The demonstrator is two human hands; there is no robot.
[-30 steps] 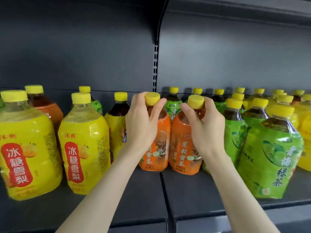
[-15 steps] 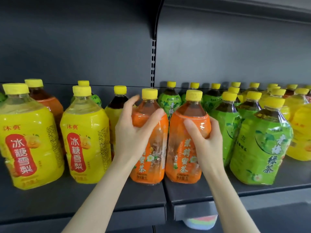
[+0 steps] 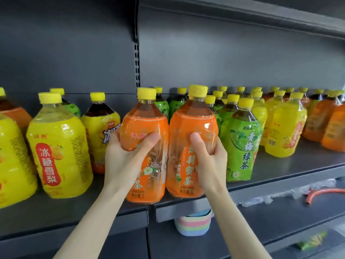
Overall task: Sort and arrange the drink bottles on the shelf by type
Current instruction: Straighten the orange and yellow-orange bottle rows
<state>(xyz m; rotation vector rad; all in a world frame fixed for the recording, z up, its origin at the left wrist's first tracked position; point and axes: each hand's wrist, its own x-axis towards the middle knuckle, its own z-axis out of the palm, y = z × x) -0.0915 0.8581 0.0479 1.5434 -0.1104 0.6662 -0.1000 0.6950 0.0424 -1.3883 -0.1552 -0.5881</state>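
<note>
Two orange-labelled tea bottles with yellow caps stand side by side at the front edge of the dark shelf (image 3: pixel 119 212). My left hand (image 3: pixel 127 157) grips the left orange bottle (image 3: pixel 145 128) around its middle. My right hand (image 3: pixel 209 157) grips the right orange bottle (image 3: pixel 192 124) the same way. Left of them stand yellow pear-drink bottles (image 3: pixel 57 146) and a dark-tea bottle with a yellow label (image 3: pixel 100 124). To the right stands a green-tea bottle (image 3: pixel 240 146), with more green ones behind it.
Further right are yellow bottles (image 3: pixel 285 131) and more orange ones (image 3: pixel 321 120). An orange-labelled bottle (image 3: pixel 15 113) stands at the far left back. On the lower shelf lie a pastel-striped cup (image 3: pixel 192 225), crumpled plastic film (image 3: pixel 291 191) and an orange tool (image 3: pixel 321 193).
My hands slid down from the caps to the bodies of the two orange bottles. The bottles came forward to the shelf's front edge, and the view shifted right and down.
</note>
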